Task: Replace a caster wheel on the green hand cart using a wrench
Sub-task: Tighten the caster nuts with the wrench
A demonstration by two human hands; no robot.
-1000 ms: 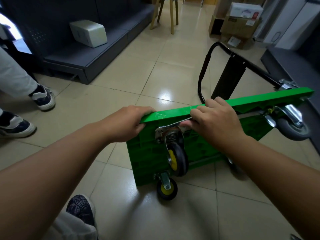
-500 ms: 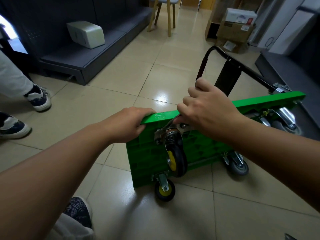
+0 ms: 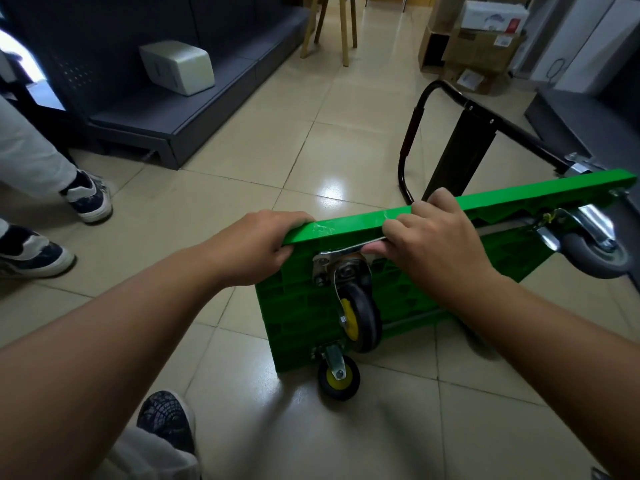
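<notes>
The green hand cart stands on its side on the tiled floor, underside facing me. My left hand grips its upper left corner. My right hand is closed on a silver wrench lying just under the cart's top edge, its head at the mounting plate of a black caster wheel with a yellow hub. A smaller yellow-hub caster rests on the floor below. A grey caster sits at the cart's right end. The black folding handle extends behind the cart.
Another person's legs and shoes are at the left. My own shoe is at the bottom. A dark low platform with a white box runs along the left. Cardboard boxes and chair legs stand at the back.
My right hand, raised above the cart's edge half a second ago, has swung back down with the wrench to lie along the top edge. My left hand has kept its grip.
</notes>
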